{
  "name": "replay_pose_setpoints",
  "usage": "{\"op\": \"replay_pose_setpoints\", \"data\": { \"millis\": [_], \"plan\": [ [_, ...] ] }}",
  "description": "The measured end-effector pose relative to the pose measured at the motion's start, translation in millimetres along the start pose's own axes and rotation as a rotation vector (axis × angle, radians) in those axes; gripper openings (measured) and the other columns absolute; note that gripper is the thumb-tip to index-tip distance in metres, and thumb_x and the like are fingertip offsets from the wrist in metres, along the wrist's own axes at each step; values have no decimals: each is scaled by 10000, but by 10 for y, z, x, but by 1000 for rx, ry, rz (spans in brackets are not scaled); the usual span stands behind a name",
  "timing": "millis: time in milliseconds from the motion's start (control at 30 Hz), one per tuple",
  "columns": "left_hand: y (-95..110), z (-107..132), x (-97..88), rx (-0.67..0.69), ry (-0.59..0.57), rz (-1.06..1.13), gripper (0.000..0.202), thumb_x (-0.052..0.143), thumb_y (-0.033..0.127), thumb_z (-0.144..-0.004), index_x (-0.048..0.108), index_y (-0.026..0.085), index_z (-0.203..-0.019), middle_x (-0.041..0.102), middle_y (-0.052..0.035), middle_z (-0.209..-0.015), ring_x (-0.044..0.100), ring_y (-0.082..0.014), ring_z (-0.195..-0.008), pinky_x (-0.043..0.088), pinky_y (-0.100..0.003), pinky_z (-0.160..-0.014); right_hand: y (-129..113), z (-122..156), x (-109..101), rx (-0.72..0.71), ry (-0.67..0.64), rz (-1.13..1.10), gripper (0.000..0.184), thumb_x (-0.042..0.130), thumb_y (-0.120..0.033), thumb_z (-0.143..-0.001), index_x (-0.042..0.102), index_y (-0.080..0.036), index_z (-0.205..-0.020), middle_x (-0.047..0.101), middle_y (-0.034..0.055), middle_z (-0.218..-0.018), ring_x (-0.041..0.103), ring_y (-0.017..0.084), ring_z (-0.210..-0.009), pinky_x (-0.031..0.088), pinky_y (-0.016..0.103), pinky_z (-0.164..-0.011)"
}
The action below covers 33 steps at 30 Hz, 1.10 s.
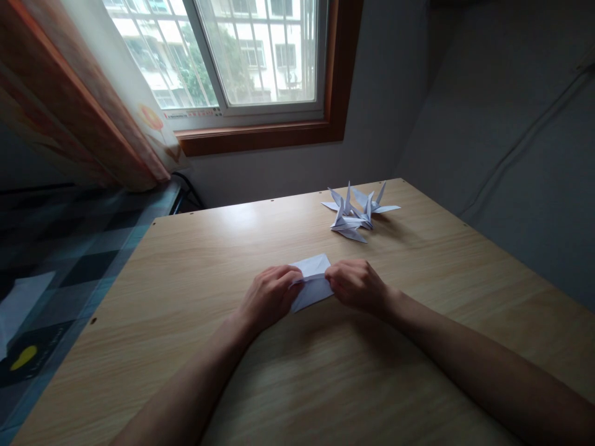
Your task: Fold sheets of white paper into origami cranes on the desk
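Note:
A small folded sheet of white paper (312, 293) is held between my two hands over the middle of the wooden table. Creases run across it, and a raised fold shows along its centre. My left hand (274, 290) pinches its left edge, thumb and fingers closed. On the opposite edge my right hand (356, 282) grips the paper with curled fingers. Both hands partly cover the paper's sides, so the fold's ends are hidden. Beyond the hands lies a cluster of folded white paper cranes (353, 217), their pointed wings and necks overlapping.
The light wood table (195, 266) has its far edge near the wall under a barred window (264, 56). To the left are an orange curtain (93, 93) and a checked cloth surface (88, 266) with white paper (25, 303) on it. A cable (520, 139) runs along the right wall.

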<state>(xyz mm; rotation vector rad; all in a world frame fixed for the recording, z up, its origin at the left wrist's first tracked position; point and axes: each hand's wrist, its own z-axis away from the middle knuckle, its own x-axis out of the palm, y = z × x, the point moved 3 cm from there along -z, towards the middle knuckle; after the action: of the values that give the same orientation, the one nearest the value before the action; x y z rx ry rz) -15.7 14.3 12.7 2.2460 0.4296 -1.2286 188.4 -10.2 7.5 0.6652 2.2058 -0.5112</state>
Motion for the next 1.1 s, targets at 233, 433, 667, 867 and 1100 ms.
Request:
{"op": "replay_pose_setpoints", "data": {
  "millis": [233, 433, 667, 867, 1100],
  "plan": [
    [-51, 10, 32, -119, 35, -92, 418, 671, 279, -790, 495, 211, -1163, 614, -109, -1170, 638, -246, -955, 533, -394, -798, 60, 25, -95, 289, 211, -31, 206, 453, -119, -866, 634, -217, -876, 683, 64, -915, 641, 163, -759, 513, 275, -679],
    [20, 7, -35, -15, 97, -169, 135, 590, 244, -851, 590, 205, -980, 598, -100, -1084, 571, -250, -971, 493, -414, -831, 91, 40, -40, 500, 280, -95, 252, 480, -139, -868, 692, -202, -989, 619, 70, -928, 609, 158, -722, 520, 258, -591],
    [45, -11, -7, 29, -30, -176, 173, 554, 301, -893, 660, 229, -1009, 606, -92, -1158, 545, -263, -1043, 443, -431, -877, 5, -34, -29, 152, -123, -108, 329, 474, -108, -836, 677, -162, -1088, 617, 83, -920, 584, 187, -785, 496, 298, -714],
    [4, -11, 59, 12, -133, -148, 188, 553, 248, -886, 656, 242, -1044, 642, -60, -1104, 580, -231, -1004, 435, -396, -883, 20, -136, -119, 61, -349, -18, 365, 518, -12, -766, 690, -198, -1028, 633, 74, -976, 577, 185, -856, 459, 286, -763],
    [13, -27, 28, -2, -167, -85, 251, 443, 351, -962, 663, 236, -1000, 660, -49, -1075, 587, -215, -968, 419, -390, -871, 21, -269, -133, 168, -448, 186, 145, 546, -162, -857, 667, -179, -934, 608, 88, -932, 551, 210, -868, 416, 318, -780]
  ]
}}
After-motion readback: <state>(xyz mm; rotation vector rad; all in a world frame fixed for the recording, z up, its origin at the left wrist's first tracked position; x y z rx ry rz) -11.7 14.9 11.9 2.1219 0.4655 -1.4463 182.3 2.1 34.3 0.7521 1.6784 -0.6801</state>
